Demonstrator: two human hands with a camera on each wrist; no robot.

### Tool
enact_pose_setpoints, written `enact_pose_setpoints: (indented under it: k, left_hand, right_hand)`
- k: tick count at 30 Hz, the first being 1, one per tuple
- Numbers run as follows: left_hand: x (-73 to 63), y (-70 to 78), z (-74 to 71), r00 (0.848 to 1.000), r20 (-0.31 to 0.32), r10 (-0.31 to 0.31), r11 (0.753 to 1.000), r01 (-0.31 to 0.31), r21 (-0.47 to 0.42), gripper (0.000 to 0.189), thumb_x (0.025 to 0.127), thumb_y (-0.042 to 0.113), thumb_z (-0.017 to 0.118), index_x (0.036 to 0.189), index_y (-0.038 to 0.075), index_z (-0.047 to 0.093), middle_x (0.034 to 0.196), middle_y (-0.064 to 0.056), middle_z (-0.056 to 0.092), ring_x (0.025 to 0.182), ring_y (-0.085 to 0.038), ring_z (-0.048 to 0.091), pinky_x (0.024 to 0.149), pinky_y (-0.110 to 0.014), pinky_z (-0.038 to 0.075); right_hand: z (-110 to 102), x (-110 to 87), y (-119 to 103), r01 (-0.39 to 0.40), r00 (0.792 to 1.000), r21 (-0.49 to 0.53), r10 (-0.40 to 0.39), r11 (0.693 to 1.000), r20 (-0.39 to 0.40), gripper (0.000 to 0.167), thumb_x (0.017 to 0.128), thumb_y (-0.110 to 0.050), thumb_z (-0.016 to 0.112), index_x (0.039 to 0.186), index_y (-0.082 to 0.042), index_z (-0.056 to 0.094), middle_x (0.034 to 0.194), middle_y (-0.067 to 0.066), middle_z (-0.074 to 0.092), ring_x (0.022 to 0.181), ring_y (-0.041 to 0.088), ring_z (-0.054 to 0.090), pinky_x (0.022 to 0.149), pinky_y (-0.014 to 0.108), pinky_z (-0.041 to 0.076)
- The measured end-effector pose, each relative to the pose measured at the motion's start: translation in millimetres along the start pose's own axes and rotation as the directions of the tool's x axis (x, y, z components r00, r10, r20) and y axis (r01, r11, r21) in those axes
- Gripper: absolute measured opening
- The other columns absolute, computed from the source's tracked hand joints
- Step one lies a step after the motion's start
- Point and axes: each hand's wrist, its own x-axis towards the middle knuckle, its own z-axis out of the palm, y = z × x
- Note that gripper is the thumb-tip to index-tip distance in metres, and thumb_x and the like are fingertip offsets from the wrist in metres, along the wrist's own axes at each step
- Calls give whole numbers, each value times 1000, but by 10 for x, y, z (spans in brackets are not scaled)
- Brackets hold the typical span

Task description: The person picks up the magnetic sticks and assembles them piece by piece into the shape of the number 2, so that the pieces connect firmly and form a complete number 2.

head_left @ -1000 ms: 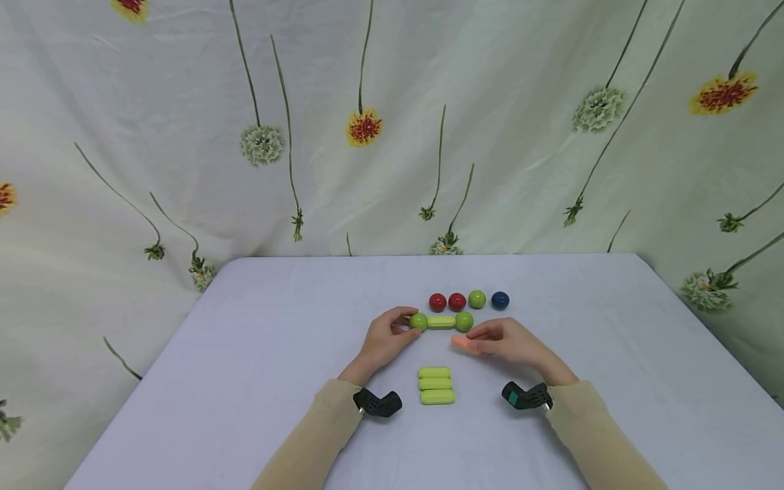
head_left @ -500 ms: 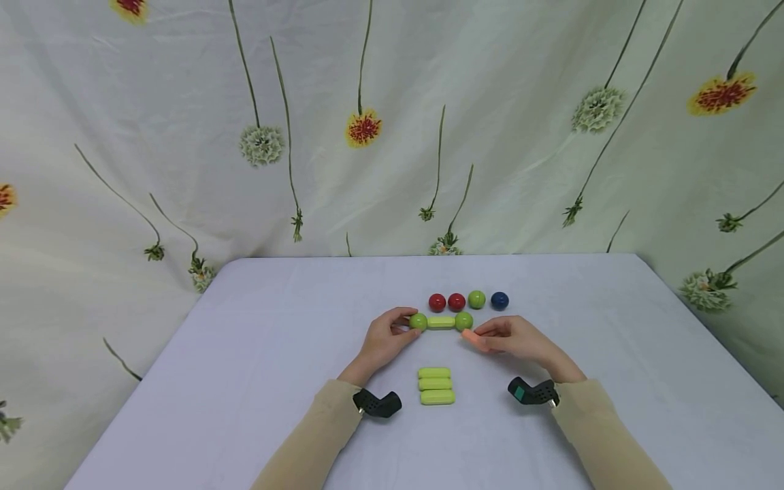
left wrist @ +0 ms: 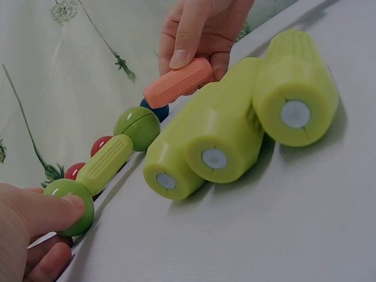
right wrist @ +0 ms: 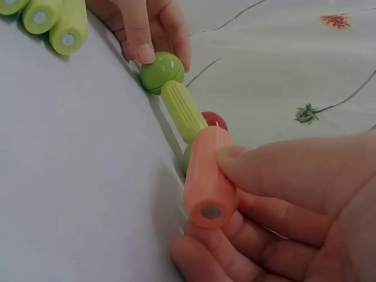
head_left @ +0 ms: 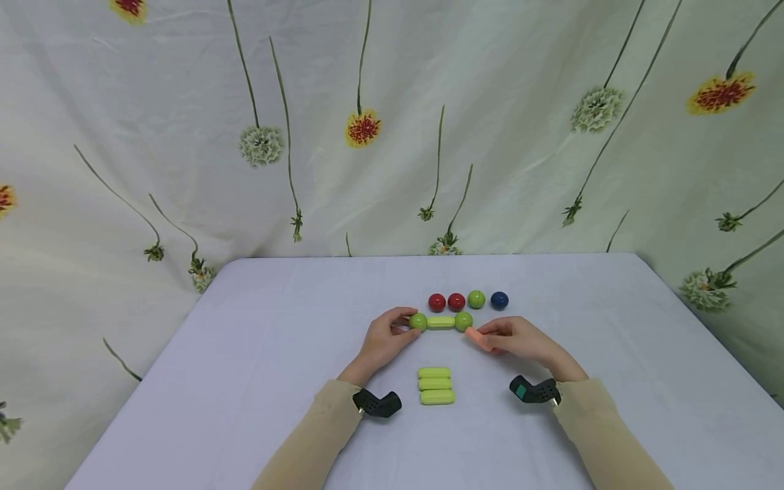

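My left hand point(head_left: 386, 341) pinches a green ball point(left wrist: 69, 207) between thumb and fingers. That ball forms the left end of a joined piece: a yellow-green ribbed rod point(head_left: 441, 322) runs from it to a second green ball point(head_left: 463, 321). In my right hand point(head_left: 516, 340) is an orange ribbed rod point(right wrist: 210, 176), gripped between thumb and fingers, with a round metal disc in its near end. The rod's far end comes right at the second green ball, slanting toward it in the head view. In the right wrist view the orange rod partly hides that ball.
Behind the joined piece stand two red balls point(head_left: 437, 303), a loose green ball point(head_left: 476, 299) and a dark blue ball point(head_left: 499, 301) in a row. Three yellow-green rods point(head_left: 436, 384) lie side by side nearer the front of the white-covered table point(head_left: 275, 381). A flowered cloth point(head_left: 514, 136) hangs behind.
My right hand has shifted rightward and slightly back with the orange rod, bringing its tip close to the right-hand green ball. The left hand stays put on its ball.
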Motion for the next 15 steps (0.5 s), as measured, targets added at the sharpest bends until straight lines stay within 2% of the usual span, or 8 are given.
enact_pose_setpoints:
  k: [8, 15]
  left_hand:
    - [2, -2, 1, 1000, 0, -9, 1000, 9, 4, 35, 85, 14, 70, 119, 13, 63, 110, -4, 63, 95, -17, 59, 78, -30, 49]
    - [1, 3, 0, 1000, 1, -12, 1000, 12, 9, 35, 85, 14, 70, 119, 12, 63, 110, -4, 64, 93, -17, 59, 78, -29, 49]
  right_hand:
    - [-28, 4, 12, -19, 1000, 2, 19, 1000, -7, 34, 90, -16, 60, 116, 5, 61, 101, 11, 64, 78, 16, 58, 73, 30, 51]
    - [-40, 2, 28, -19, 1000, 51, 19, 998, -8, 34, 90, -13, 59, 116, 9, 60, 101, 13, 65, 77, 15, 61, 72, 28, 52]
